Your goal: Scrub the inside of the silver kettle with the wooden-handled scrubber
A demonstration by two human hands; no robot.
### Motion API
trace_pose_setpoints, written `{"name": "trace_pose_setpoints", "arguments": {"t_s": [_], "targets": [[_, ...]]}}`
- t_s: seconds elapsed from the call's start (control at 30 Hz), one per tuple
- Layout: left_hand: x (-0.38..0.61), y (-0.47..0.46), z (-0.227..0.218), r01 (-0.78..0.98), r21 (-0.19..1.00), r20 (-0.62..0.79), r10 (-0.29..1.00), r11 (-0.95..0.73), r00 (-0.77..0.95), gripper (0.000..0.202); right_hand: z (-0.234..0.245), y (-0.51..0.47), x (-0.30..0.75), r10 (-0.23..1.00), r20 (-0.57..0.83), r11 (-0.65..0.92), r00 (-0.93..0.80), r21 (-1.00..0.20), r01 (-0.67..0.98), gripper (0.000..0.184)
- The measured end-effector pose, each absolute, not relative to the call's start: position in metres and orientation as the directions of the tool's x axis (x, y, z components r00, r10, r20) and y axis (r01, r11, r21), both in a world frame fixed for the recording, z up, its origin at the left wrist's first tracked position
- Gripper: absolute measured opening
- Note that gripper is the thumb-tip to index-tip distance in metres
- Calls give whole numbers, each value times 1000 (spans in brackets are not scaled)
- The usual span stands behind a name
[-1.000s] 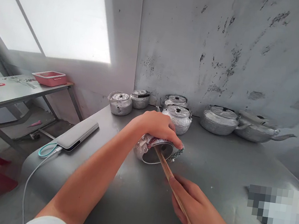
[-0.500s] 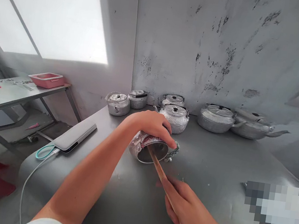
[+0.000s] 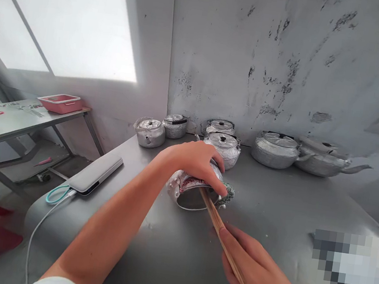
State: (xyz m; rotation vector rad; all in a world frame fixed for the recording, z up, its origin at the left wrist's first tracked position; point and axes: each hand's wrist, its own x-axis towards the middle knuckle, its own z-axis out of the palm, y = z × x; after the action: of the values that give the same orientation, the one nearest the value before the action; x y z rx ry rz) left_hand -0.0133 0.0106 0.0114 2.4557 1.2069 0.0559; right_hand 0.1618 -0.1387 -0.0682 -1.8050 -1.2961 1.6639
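A small silver metal kettle [image 3: 173, 187] lies tipped on the grey table, its round opening facing me. My left hand [image 3: 201, 160] is wrapped over the top of its body, thumb near the rim. Green-and-white wrapping covers the handle at the right side, and a red-patterned strip shows along the rim. In my right hand [image 3: 246, 263] is a wooden stick [image 3: 216, 217], its far end inside the kettle's mouth. The tip of the stick is hidden within the kettle.
Several lidded kettles stand along the wall, one silver kettle [image 3: 225, 151] just behind my left hand. A white power bank [image 3: 96, 176] with a cable lies at the left. A pink basket [image 3: 62, 103] sits on another table. A blurred-out object [image 3: 354, 273] is at the right.
The tipped kettle and my left hand have shifted slightly right. My right hand and the stick have moved right and a little toward me, the stick now entering further right in the opening.
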Motion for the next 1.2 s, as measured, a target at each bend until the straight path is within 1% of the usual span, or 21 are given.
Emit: {"name": "trace_pose_setpoints", "arguments": {"t_s": [0.07,0.17,0.3,0.37,0.47,0.57,0.77,0.83,0.93,1.0,1.07,1.2], "targets": [[-11,9,11,743,384,-129,765,-548,631,70,-69,-139,162,799,-594,-520,-95,-762,386,60],[-7,9,10,739,365,-117,760,-566,639,68,-74,-137,161,802,-588,-508,-108,-766,395,57],[-6,10,8,734,330,-103,750,-594,653,67,-82,-135,158,825,-544,-470,-154,-811,349,54],[-6,10,8,744,330,-114,758,-581,643,68,-82,-135,157,818,-551,-476,-166,-810,343,53],[-6,11,8,756,336,-127,769,-561,627,70,-78,-137,157,789,-591,-506,-164,-778,371,51],[-6,12,7,746,342,-116,762,-571,637,68,-73,-141,158,783,-600,-510,-163,-770,384,51],[-2,11,3,735,327,-94,754,-594,650,67,-76,-140,159,780,-581,-413,-232,-756,508,49],[-2,10,4,713,326,-60,739,-621,671,69,-78,-137,159,776,-579,-417,-250,-769,485,48],[-1,7,6,679,360,5,729,-640,685,66,-84,-133,160,800,-555,-436,-227,-798,417,39],[-1,4,7,670,397,-2,730,-627,683,62,-88,-131,160,821,-529,-426,-216,-819,385,33],[-1,2,9,682,411,-27,739,-605,673,61,-89,-129,159,831,-511,-412,-221,-831,374,32],[-1,-1,9,725,320,-35,757,-610,653,67,-83,-128,157,838,-507,-410,-204,-830,379,39]]}}
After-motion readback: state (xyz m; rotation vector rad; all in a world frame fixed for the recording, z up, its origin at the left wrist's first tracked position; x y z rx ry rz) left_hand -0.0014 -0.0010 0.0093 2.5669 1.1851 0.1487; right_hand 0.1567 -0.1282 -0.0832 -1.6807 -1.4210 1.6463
